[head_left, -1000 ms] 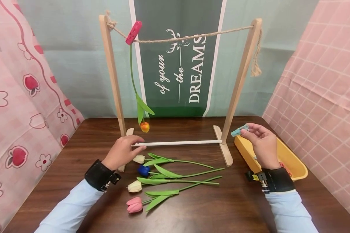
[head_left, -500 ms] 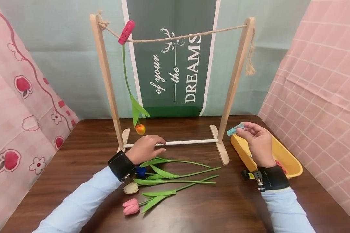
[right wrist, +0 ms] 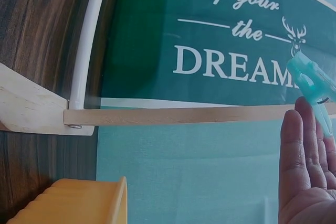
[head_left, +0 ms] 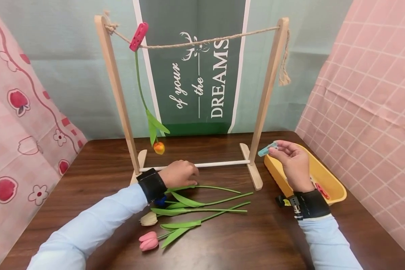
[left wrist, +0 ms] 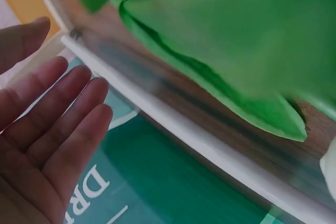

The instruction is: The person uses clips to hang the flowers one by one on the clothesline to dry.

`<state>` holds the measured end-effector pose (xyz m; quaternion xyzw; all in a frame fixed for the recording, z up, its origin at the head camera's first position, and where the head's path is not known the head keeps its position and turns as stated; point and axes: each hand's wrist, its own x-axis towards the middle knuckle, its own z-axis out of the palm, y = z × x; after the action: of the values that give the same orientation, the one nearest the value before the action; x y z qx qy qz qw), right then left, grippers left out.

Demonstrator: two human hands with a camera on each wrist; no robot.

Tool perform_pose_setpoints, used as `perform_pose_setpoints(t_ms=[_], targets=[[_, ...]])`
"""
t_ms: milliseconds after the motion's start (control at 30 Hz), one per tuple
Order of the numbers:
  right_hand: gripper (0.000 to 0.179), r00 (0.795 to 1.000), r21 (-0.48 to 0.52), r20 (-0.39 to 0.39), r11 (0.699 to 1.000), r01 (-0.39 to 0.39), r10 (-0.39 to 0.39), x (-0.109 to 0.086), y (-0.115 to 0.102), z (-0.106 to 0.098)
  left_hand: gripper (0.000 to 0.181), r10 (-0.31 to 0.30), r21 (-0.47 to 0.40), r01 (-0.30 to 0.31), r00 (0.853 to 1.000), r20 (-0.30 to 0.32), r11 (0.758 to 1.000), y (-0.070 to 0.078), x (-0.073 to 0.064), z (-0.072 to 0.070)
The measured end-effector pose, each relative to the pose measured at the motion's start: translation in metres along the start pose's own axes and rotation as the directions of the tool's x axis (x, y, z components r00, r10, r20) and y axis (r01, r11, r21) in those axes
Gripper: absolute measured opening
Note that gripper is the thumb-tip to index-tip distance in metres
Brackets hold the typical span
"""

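My left hand [head_left: 180, 174] hovers over the back of a row of artificial tulips, fingers loosely bent; in the left wrist view nothing lies between them. Close below its fingertips runs the stem [head_left: 219, 188] of the rearmost tulip, whose white bloom is hidden behind the hand. Nearer me lie a blue tulip [head_left: 160, 201], partly covered by the wrist, a white tulip [head_left: 149, 219] and a pink tulip [head_left: 149, 241]. To the right, my right hand [head_left: 295, 167] pinches a light-blue clothespin [head_left: 267, 149] between thumb and fingers, raised by the yellow tray [head_left: 275, 170].
A wooden frame [head_left: 264, 97] with a white crossbar [head_left: 222, 164] stands behind the tulips. From its rope [head_left: 195, 43], a red clothespin [head_left: 139, 36] holds an orange tulip [head_left: 159, 148] upside down. Another red clothespin [head_left: 322, 191] lies in the tray.
My left hand has moved right from the crossbar's left end, past the rear white bloom to above its stem. The right hand keeps holding the clothespin. The whole view has shifted slightly.
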<state>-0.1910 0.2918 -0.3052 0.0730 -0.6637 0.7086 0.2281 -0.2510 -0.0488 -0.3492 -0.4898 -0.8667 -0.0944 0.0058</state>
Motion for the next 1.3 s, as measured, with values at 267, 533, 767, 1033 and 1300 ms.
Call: perform_pose_setpoints(t_ms=[267, 533, 767, 1033, 1300], targets=[[0.017, 1.0, -0.008, 0.016, 1.0, -0.024, 0.024, 0.0, 0.002, 0.002, 0.013, -0.009, 0.1, -0.006, 0.989, 0.15, 0.995, 0.0, 0.009, 0.01], [0.017, 1.0, -0.021, 0.009, 1.0, -0.022, 0.023, 0.0, 0.005, 0.002, 0.031, -0.024, 0.165, -0.01, 0.979, 0.203, 0.986, 0.002, 0.014, 0.014], [0.019, 0.999, -0.04, 0.012, 0.999, -0.029, 0.03, 0.0, 0.006, 0.001, 0.036, 0.003, 0.193, -0.038, 0.984, 0.178, 0.98, 0.002, 0.016, 0.017], [0.019, 0.999, -0.043, 0.007, 0.998, -0.041, 0.042, -0.002, 0.007, 0.0, 0.03, 0.019, 0.19, -0.055, 0.983, 0.183, 0.98, 0.003, 0.018, 0.016], [0.019, 0.999, -0.039, 0.011, 0.998, -0.045, 0.045, -0.003, 0.006, 0.001, 0.019, -0.014, 0.189, -0.022, 0.982, 0.187, 0.982, 0.005, 0.016, 0.007]])
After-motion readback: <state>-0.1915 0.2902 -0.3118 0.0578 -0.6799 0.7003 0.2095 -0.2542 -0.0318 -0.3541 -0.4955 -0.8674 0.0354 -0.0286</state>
